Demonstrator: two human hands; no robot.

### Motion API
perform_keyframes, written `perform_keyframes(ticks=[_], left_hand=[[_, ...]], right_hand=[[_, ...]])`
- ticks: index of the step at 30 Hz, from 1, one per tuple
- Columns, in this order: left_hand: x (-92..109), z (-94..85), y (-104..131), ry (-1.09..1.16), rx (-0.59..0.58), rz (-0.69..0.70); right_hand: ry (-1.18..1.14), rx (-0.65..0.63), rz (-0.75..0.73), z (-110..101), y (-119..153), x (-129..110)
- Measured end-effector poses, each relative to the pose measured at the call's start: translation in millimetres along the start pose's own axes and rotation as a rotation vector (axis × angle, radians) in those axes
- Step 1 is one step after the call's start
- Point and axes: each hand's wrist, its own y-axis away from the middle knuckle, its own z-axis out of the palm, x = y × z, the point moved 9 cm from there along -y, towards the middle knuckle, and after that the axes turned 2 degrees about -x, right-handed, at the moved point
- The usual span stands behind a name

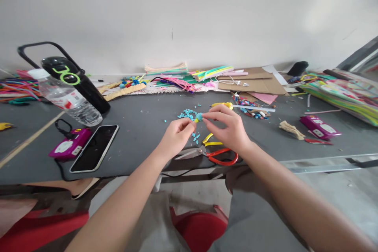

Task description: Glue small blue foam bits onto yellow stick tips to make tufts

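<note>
My left hand (176, 136) and my right hand (228, 128) meet over the grey table (141, 118), fingertips pinched together on a small blue and yellow craft piece (198, 117). Several small blue cut bits (186, 114) lie scattered just beyond and below the fingers. Red-handled scissors (217, 153) rest on the table under my right wrist, blades pointing left. A yellow strip (210, 140) lies beside them.
A clear water bottle (71, 100) and black flask (78, 80) lie at left, with a phone (94, 147) and purple device (70, 143). Coloured paper and cardboard (251, 82) line the back wall. Another purple device (320, 126) sits at right. A red stool (197, 228) is below.
</note>
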Motion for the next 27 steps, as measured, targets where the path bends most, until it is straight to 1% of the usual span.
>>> perform_keyframes(ticks=[4, 7, 11, 21, 27], left_hand=[[0.2, -1.0, -0.8, 0.009, 0.009, -0.016], [0.9, -1.4, -0.8, 0.014, 0.010, -0.017], [1.7, -1.0, -0.5, 0.010, 0.007, -0.013], [2.1, -1.1, -0.4, -0.012, 0.009, 0.010], [2.7, -0.6, -0.4, -0.045, 0.006, 0.039]], right_hand=[[0.021, 0.073, -0.060, -7.7, 0.8, -4.6], [0.026, 0.053, -0.089, -4.4, 1.3, -6.9], [0.029, 0.036, -0.072, -0.6, 1.6, -6.2], [0.021, 0.049, -0.071, -1.6, 1.8, -7.1], [-0.007, 0.025, -0.036, 1.5, 2.4, -3.3]])
